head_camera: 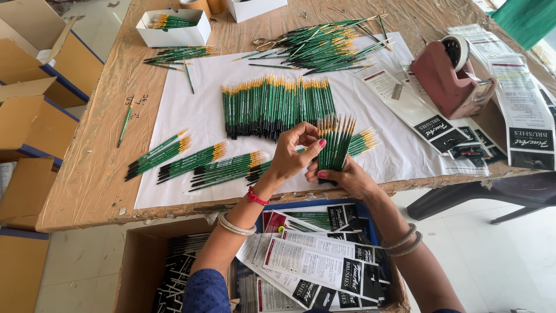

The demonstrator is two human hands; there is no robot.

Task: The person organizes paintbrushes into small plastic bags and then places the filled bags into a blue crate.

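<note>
My right hand (346, 175) grips a fanned bunch of green paint brushes (334, 142) by their lower ends, tips pointing up. My left hand (293, 152) is at the bunch's left side, thumb and fingers pinched on its outer brushes. Both hands hover over the near edge of a white paper sheet (202, 93) on the brown table (92, 168). A tidy row of brushes (275, 104) lies just beyond the hands. Small sorted groups of brushes (197, 162) lie to the left.
A loose heap of brushes (327, 46) with scissors (269, 42) lies at the back. A red tape dispenser (452, 72) and printed packaging sleeves (521, 104) sit right. A white box (174, 29) holds brushes. Cardboard cartons (35, 116) stand left; a carton of packed sleeves (318, 261) is below.
</note>
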